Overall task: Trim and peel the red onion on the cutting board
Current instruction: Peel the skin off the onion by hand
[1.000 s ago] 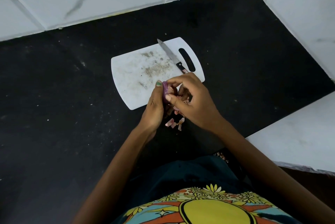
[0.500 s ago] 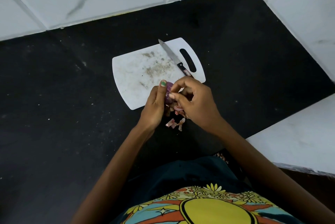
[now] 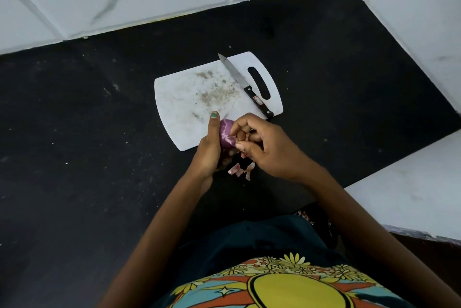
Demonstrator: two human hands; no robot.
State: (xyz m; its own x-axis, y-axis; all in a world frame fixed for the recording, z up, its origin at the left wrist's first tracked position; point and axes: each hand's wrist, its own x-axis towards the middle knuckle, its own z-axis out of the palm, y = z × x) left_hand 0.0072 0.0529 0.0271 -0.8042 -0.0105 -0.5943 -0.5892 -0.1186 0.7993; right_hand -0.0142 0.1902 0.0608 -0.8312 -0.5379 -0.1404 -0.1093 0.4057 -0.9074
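- A small red and white label (image 3: 258,101) sits on the black handle of the steel-bladed kitchen knife (image 3: 243,83); its writing is too small to read.
- The knife lies on the stained white plastic cutting board (image 3: 189,98), tip pointing toward the tiled wall, handle end toward the person, beside the board's slot.
- The small purple-red onion (image 3: 226,135) is held above the board's near edge, between both hands; its long axis runs roughly away from the person.
- The left hand (image 3: 208,152) grips the onion, thumb pressed along its left side.
- The right hand (image 3: 267,149) pinches a strip of skin at the onion's right side, fingers curled.
- Pale pink peel scraps (image 3: 240,169) lie on the black countertop (image 3: 74,133) just below the hands.
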